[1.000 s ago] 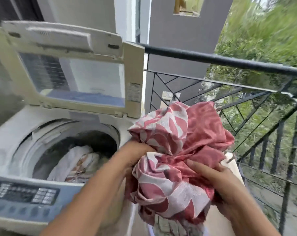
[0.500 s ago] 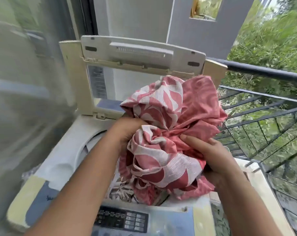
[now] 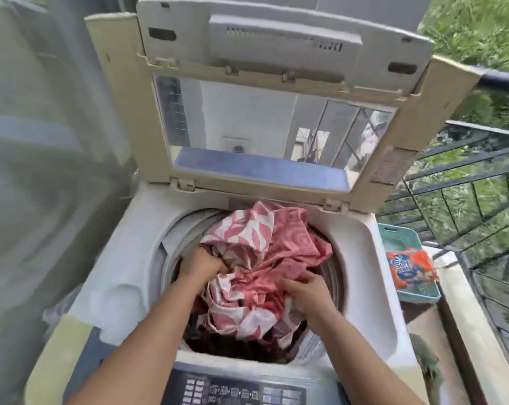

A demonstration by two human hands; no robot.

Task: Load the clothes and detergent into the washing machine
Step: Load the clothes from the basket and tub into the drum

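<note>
The top-loading washing machine (image 3: 121, 258) stands with its lid (image 3: 165, 135) propped upright at twelve o'clock, the clear pane in it showing reflections; the round drum opening (image 3: 167, 258) sits just below the hinge, and the bundle of clothes (image 3: 259, 252), red and pink with a white leaf print, fills most of it, heaped above the rim towards twelve o'clock and sunk lower towards six; darker fabric shows beneath it at the near edge. Both hands are inside the opening; the left hand (image 3: 202, 263), at nine o'clock of the bundle, has its fingers curled and buried in a fold, gripping the cloth; the right hand (image 3: 305, 287), at about four o'clock, lies knuckles up with its fingers bent into the fabric, holding it. The control panel (image 3: 238, 388) runs along the machine's near edge at six o'clock. Well apart at three o'clock of the drum, beside the machine, a teal basket (image 3: 400, 233) holds an orange-and-blue detergent packet (image 3: 411, 267), untouched; beyond it a dark metal railing (image 3: 466, 178) crosses in front of green plants.
</note>
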